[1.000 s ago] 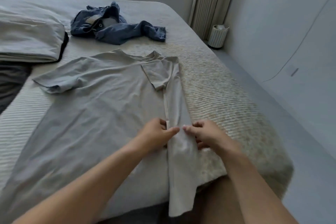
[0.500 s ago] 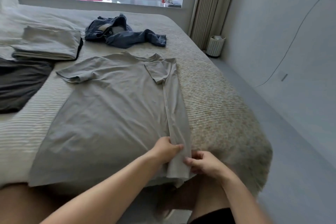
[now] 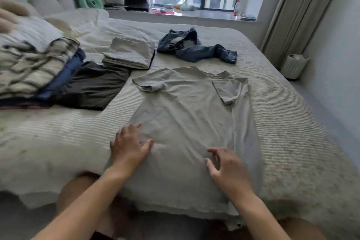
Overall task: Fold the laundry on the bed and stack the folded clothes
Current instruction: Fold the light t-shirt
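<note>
Grey short-sleeved cotton T-shirt [image 3: 183,115] lies flat mid-frame on the ribbed beige bed [image 3: 288,142], its right edge and sleeve folded inward. Our left hand [image 3: 129,147] presses on the shirt's lower left edge, fingers spread, grasping nothing. Our right hand [image 3: 226,167] is above the hem at lower centre, fingers loosely splayed, holding nothing. Folded beige stack [image 3: 129,53] sits upper centre-left, crumpled blue denim garment [image 3: 194,48] beside it. Dark olive garment [image 3: 93,85] lies at left.
</note>
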